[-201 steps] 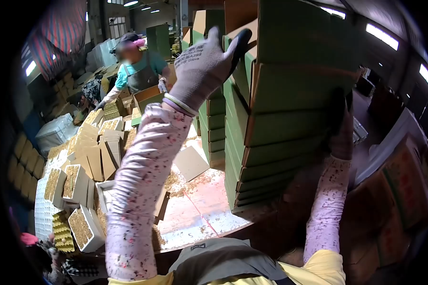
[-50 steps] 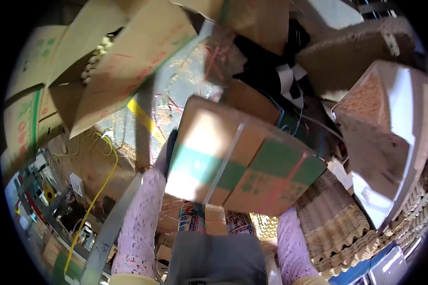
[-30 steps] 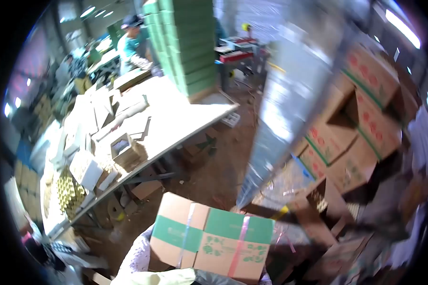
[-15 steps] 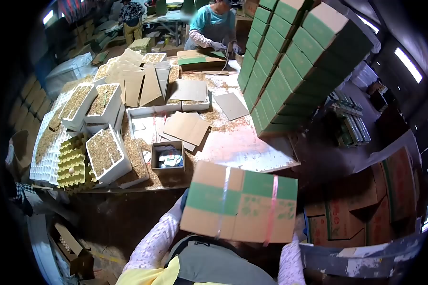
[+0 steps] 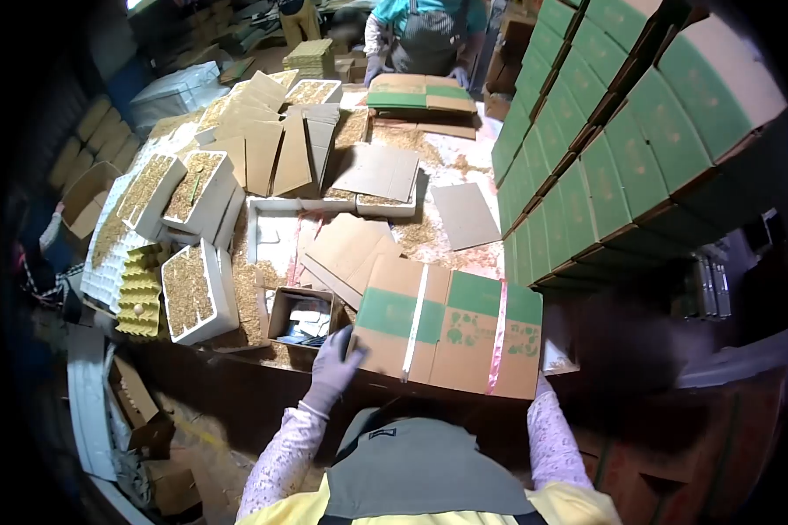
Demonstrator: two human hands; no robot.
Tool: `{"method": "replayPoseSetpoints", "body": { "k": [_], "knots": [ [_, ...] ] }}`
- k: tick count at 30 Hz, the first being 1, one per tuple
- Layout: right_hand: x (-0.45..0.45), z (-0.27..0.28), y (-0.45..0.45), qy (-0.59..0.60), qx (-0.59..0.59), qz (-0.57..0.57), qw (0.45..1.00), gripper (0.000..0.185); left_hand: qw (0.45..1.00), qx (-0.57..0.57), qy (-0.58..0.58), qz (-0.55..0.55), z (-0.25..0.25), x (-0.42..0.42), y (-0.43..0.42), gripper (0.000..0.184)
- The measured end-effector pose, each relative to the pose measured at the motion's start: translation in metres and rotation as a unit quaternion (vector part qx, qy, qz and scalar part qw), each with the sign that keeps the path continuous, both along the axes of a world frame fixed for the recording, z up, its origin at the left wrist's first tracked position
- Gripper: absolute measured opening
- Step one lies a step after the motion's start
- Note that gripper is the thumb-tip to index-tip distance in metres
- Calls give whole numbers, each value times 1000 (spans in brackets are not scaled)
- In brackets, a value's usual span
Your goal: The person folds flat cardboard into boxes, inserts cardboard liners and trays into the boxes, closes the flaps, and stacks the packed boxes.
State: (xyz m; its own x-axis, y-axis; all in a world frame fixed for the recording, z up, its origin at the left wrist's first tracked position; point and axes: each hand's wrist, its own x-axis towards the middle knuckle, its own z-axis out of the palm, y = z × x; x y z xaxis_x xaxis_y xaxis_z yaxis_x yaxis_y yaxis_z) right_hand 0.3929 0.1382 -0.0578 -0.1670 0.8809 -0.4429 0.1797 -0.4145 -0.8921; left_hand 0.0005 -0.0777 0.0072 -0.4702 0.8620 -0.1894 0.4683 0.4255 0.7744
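A strapped cardboard box [image 5: 446, 328], brown with a green band and leaf print, is in front of me at the table's near edge. One white strap and one pink strap run round it. My left hand [image 5: 334, 366], in a grey glove, is against the box's left end, thumb at its lower corner. At the right end is my right hand [image 5: 544, 383], mostly hidden by the box; its fingers do not show. An open small carton [image 5: 276, 319] with blue and white packets stands just left of the box.
White foam boxes [image 5: 228, 293] of grainy bedding and a yellow egg tray [image 5: 137, 297] are on the left. Loose cardboard sheets [image 5: 350, 249] lie mid-table. Tall stacks of green cartons [image 5: 617, 175] stand right. A co-worker [image 5: 425, 39] stands behind a flat carton [image 5: 420, 92].
The strapped box has moved forward, over the table's near edge. My left hand now shows at its end. The view has shifted, and the co-worker across the table stands more upright.
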Motion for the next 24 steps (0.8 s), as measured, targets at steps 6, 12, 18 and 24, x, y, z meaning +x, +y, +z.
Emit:
{"method": "replayPoseSetpoints", "body": {
  "k": [6,12,18,24],
  "knots": [
    [-11,-33,11,41,-91,43,994,34,884,-135,325,-308,37,34,50,109],
    [-57,-63,6,39,-88,50,994,34,898,-90,347,-256,23,-28,25,101],
    [-91,32,38,-260,303,-1,917,35,880,-64,359,-305,28,-54,26,92],
    [-222,19,102,-571,330,234,714,70,867,-65,349,-351,45,-49,29,80]
  ]
}}
